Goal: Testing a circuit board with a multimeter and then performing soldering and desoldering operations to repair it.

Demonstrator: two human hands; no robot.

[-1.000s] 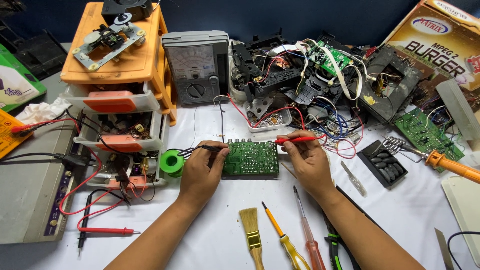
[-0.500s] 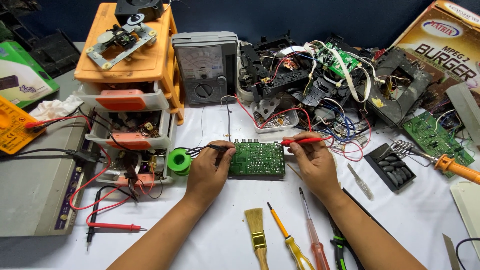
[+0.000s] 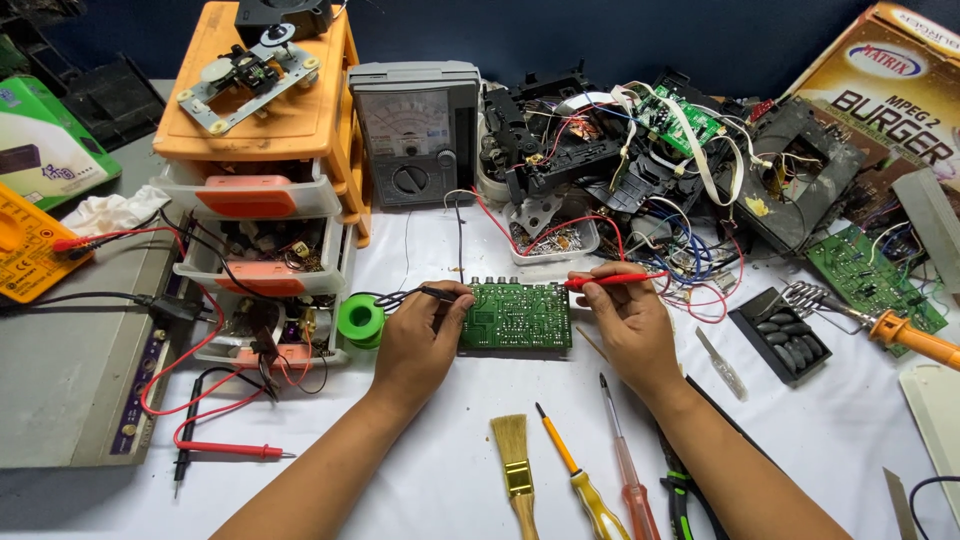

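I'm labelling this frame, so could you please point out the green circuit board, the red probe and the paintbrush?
green circuit board (image 3: pixel 517 318), head view, board's centre.
red probe (image 3: pixel 612 281), head view, mid-shaft.
paintbrush (image 3: pixel 511 441), head view, bristles.

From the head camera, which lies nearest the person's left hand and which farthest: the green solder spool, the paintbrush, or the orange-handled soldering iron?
1. Green solder spool, just to the outer side of the left hand.
2. Paintbrush, below, toward the person.
3. Orange-handled soldering iron, far across, past the right hand.

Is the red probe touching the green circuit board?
Touching, it seems. In the head view, the red probe in the right hand has its tip at the circuit board's right top edge, no gap showing.
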